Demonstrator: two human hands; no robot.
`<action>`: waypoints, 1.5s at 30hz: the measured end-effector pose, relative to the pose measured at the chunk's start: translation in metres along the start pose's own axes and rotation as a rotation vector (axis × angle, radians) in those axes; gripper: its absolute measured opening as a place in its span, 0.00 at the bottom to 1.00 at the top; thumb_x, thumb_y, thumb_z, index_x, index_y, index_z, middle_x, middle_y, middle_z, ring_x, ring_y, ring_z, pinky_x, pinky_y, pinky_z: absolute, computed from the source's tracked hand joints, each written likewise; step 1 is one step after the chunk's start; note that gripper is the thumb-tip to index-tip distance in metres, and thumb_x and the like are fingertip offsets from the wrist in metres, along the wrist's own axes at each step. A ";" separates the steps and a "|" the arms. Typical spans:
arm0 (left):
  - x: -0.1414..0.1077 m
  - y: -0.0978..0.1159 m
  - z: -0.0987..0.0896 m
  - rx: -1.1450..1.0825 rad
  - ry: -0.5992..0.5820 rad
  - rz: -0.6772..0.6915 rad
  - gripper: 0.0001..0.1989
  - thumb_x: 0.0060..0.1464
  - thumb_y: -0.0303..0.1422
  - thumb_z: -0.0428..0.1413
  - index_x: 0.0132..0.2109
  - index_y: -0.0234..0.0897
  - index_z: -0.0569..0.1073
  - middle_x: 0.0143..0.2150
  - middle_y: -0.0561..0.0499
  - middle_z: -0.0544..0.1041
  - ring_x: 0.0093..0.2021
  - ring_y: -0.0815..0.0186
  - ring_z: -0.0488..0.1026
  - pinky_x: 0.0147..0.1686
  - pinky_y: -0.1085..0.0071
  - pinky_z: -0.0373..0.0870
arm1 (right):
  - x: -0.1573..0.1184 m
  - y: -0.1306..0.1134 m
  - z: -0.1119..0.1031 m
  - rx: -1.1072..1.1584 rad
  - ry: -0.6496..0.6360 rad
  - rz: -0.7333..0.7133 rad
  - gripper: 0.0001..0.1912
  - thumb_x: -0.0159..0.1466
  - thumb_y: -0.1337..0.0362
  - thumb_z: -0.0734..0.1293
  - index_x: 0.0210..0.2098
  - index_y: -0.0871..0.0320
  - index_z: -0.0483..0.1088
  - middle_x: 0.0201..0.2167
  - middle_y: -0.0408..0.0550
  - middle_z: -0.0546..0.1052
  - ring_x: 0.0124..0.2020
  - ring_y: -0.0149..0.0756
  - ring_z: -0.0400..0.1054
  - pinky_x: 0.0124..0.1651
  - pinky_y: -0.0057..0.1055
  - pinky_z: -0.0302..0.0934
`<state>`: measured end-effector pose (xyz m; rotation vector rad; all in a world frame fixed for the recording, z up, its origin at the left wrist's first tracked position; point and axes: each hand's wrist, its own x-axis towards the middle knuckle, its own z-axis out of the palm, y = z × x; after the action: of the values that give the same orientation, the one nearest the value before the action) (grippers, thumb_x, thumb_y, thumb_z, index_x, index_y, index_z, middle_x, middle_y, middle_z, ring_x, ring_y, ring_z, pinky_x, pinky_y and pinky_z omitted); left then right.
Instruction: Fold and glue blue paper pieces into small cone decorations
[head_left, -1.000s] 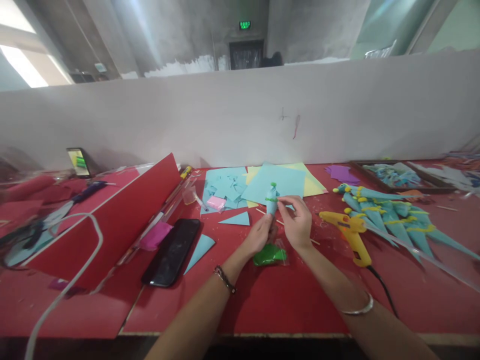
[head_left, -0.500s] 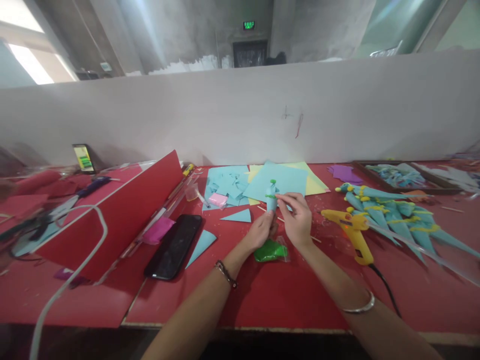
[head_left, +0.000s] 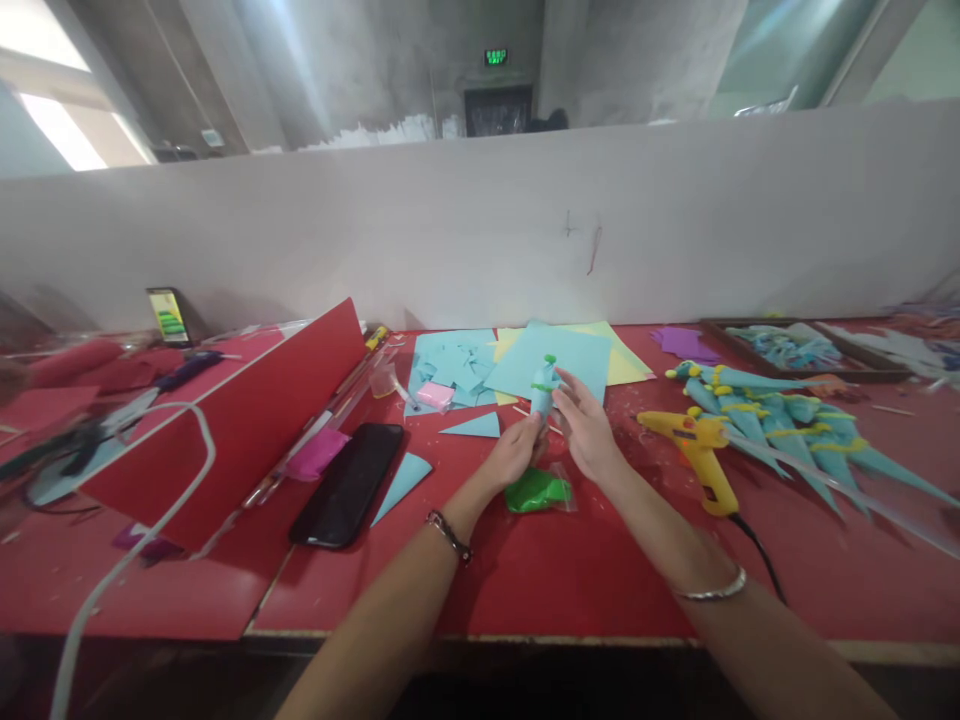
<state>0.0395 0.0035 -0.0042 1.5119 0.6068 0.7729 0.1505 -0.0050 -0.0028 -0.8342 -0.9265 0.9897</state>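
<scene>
Upright in my left hand [head_left: 517, 450] is a small blue paper cone [head_left: 541, 398], its lower part wrapped by my closed fingers. A green band circles it near the top, and a green knob [head_left: 550, 359] sits on its tip. My right hand [head_left: 589, 425] is at the cone's right side, fingers bent against it just by the band; the exact contact is hard to see. Below my hands lies green clay [head_left: 538, 490] in a clear bag. Flat blue paper pieces [head_left: 472, 426] lie to the left, near a black phone [head_left: 349, 485].
On the right rest a yellow glue gun [head_left: 701, 450] with a cord and several finished blue cones [head_left: 787, 425] with yellow trim. Behind are blue sheets [head_left: 555, 360], a brown tray [head_left: 862, 372] and a white partition [head_left: 465, 230]. A red board [head_left: 247, 430] stands at left.
My right fingers have loosened from a pinch at the green band and now rest along the cone's side. The cone is turned slightly in my left hand; the view shifted a little.
</scene>
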 end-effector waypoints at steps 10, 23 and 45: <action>-0.001 -0.002 -0.001 0.074 0.073 0.038 0.22 0.49 0.53 0.43 0.25 0.37 0.57 0.14 0.59 0.57 0.15 0.75 0.54 0.17 0.75 0.50 | 0.000 0.003 0.000 -0.073 -0.030 -0.005 0.19 0.54 0.55 0.64 0.43 0.55 0.65 0.42 0.47 0.73 0.39 0.37 0.69 0.40 0.36 0.65; 0.004 -0.009 0.001 0.090 0.317 0.121 0.07 0.47 0.33 0.52 0.34 0.34 0.66 0.27 0.55 0.69 0.31 0.70 0.65 0.33 0.75 0.61 | -0.003 0.004 0.008 -0.184 -0.106 -0.090 0.22 0.52 0.56 0.66 0.44 0.57 0.64 0.44 0.49 0.72 0.45 0.37 0.66 0.50 0.37 0.60; 0.011 -0.004 -0.029 -0.045 0.727 0.019 0.07 0.43 0.33 0.52 0.25 0.36 0.60 0.12 0.64 0.53 0.14 0.77 0.51 0.17 0.77 0.49 | -0.012 -0.021 -0.019 -1.008 -1.008 -0.160 0.34 0.39 0.62 0.73 0.47 0.49 0.67 0.49 0.47 0.68 0.52 0.41 0.60 0.49 0.36 0.59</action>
<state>0.0245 0.0304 -0.0073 1.1715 1.0989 1.3545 0.1715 -0.0257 0.0060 -1.0359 -2.4367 0.7406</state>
